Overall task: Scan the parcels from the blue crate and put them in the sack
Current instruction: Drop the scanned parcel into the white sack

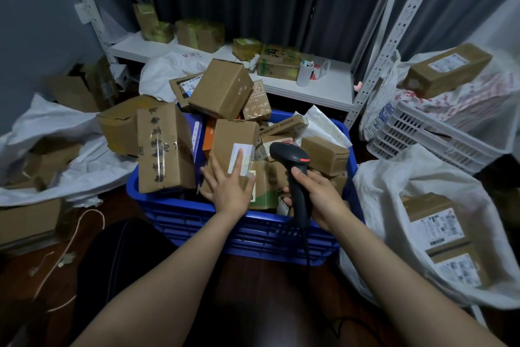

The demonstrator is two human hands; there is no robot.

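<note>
A blue crate (pixel 197 217) in front of me is heaped with several brown cardboard parcels. My left hand (pixel 229 182) lies flat with straight fingers on an upright parcel (pixel 228 137) that bears a white label (pixel 239 159). My right hand (pixel 318 194) grips the handle of a black barcode scanner (pixel 292 158), whose head points toward that label. A white sack (pixel 394 206) stands open at the right with labelled parcels (pixel 439 231) inside it.
A white shelf (pixel 309 88) with several boxes and a white cup runs behind the crate. A white plastic basket (pixel 422 133) and another bag sit at the right. More white sacks and boxes lie at the left on the dark floor.
</note>
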